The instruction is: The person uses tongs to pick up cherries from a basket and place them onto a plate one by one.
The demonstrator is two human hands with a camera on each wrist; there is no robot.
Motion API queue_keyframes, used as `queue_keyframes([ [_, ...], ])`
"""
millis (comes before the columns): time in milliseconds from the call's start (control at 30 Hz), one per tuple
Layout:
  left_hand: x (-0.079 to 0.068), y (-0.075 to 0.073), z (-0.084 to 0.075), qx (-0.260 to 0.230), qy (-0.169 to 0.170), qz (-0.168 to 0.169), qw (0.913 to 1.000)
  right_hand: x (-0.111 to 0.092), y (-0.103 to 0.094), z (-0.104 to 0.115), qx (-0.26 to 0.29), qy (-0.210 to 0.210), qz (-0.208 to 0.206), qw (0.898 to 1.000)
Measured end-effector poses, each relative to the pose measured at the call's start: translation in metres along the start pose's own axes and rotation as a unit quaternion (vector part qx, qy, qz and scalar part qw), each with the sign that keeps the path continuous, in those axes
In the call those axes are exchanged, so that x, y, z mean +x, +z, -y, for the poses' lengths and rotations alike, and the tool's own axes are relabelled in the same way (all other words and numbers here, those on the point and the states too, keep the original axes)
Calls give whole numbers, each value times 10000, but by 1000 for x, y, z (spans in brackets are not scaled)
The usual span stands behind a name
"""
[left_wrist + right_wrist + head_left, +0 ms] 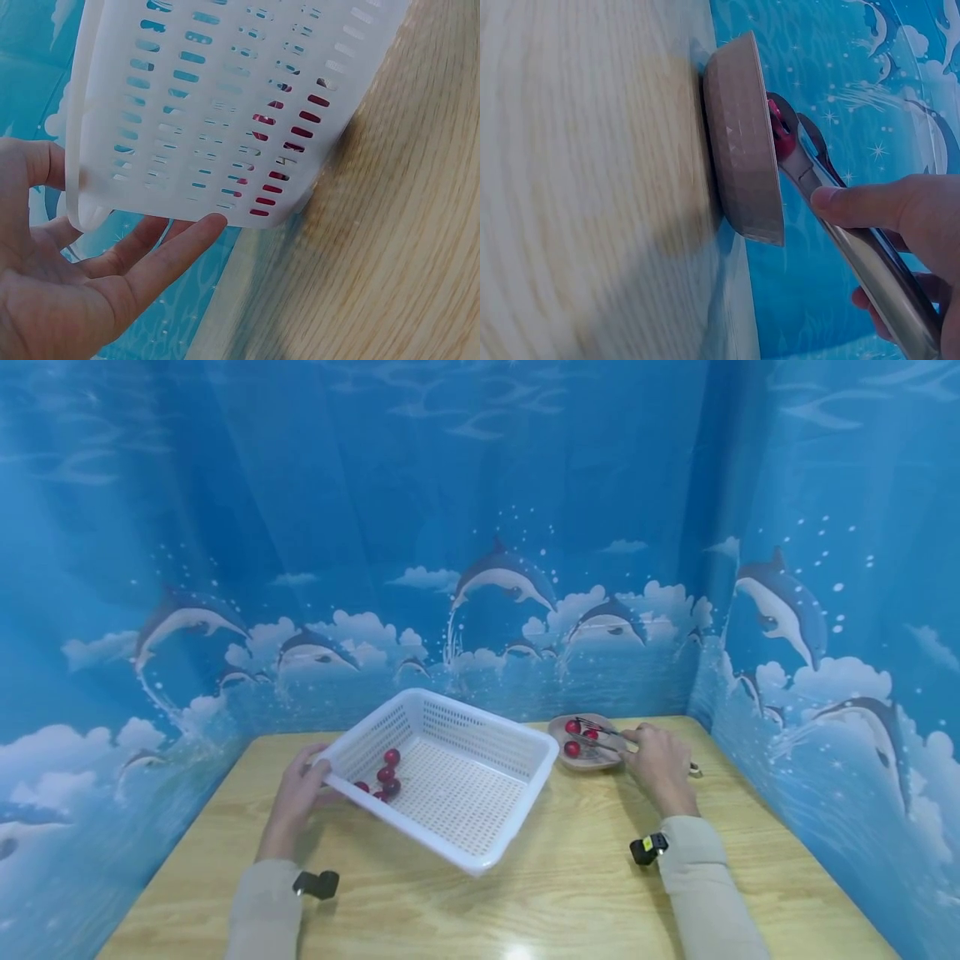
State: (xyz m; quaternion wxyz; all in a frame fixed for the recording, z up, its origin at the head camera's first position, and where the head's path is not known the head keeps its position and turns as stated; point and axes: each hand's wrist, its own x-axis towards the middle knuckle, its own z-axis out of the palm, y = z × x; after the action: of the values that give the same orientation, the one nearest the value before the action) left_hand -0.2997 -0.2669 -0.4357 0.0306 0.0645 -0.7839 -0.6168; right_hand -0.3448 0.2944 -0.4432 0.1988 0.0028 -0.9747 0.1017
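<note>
My left hand [298, 789] grips the left corner of a white perforated plastic basket [517, 727], thumb on the rim and fingers beneath it. The basket is tilted, and several dark red round fruits [386, 774], like cherries, lie gathered at its lower left side. In my right hand [662, 766] is a pair of metal tongs [855, 255], held between thumb and fingers. Their dark tips reach into a small beige bowl [742, 150] at the back right. Several red fruits [572, 749] sit in that bowl; one shows at the tong tips in the right wrist view.
Everything stands on a light wooden table [570, 893]. Blue curtains [360, 527] printed with dolphins and clouds enclose its back and both sides. The basket's right corner comes close to the bowl's left edge.
</note>
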Motion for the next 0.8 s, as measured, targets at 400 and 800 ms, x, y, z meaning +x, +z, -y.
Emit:
queue_keyframes([
  [400, 1, -1, 0, -88, -8, 90, 9999, -1, -2, 1, 58, 35, 83, 9999],
  [800, 1, -1, 1, -39, 13, 94, 9999, -1, -38, 4, -79, -202, 189, 9996],
])
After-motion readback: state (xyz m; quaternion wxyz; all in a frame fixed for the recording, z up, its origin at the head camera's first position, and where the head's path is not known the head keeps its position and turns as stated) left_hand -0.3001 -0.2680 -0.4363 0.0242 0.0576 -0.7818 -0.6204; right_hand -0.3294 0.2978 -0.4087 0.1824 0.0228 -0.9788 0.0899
